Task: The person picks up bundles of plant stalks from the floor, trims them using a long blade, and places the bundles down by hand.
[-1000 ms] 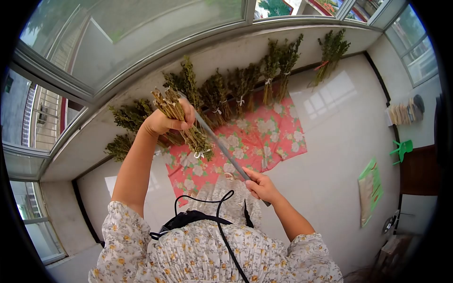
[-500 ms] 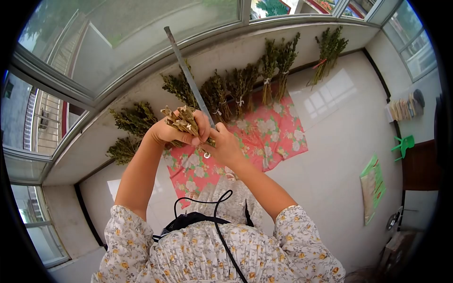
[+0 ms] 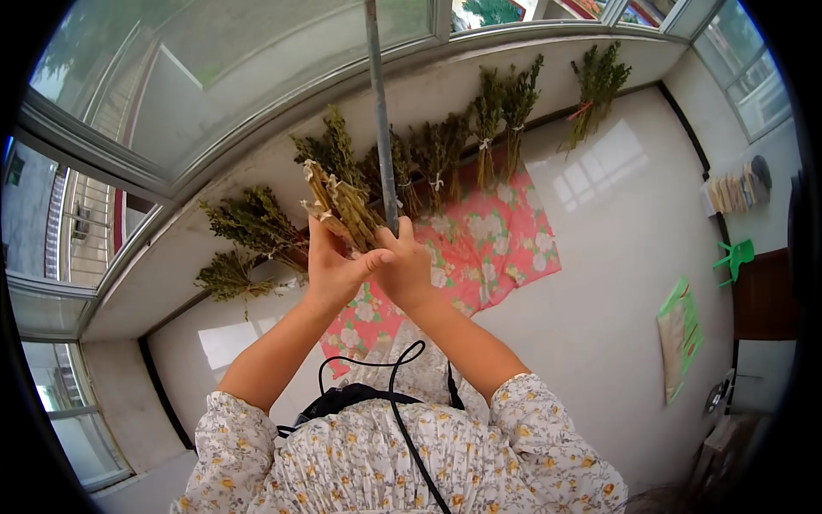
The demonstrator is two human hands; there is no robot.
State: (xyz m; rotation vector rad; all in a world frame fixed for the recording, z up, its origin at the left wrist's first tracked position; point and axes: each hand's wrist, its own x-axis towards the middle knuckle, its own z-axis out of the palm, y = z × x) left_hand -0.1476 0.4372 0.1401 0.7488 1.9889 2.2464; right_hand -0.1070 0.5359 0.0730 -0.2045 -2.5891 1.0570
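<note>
My left hand [image 3: 338,264] is wrapped round the bundle of dried stems [image 3: 344,208], whose pale leafy ends point up and to the left. Touching it at the lower end of the bundle, my right hand [image 3: 406,264] is closed on the grey rod [image 3: 383,120]. The rod stands nearly upright in view, running up past the window frame. Both hands are in front of my body, over the red floral cloth [image 3: 488,244] on the floor.
Several tied plant bundles [image 3: 505,111] lean along the wall under the windows, with more at the left [image 3: 253,224]. Farther right are a green stool [image 3: 735,259], a green and beige bag [image 3: 679,343] and a stack of pale items [image 3: 738,188].
The rod has swung from slanting across the cloth to nearly upright. My right hand has come up beside my left hand, and the bundle has moved lower and tilted.
</note>
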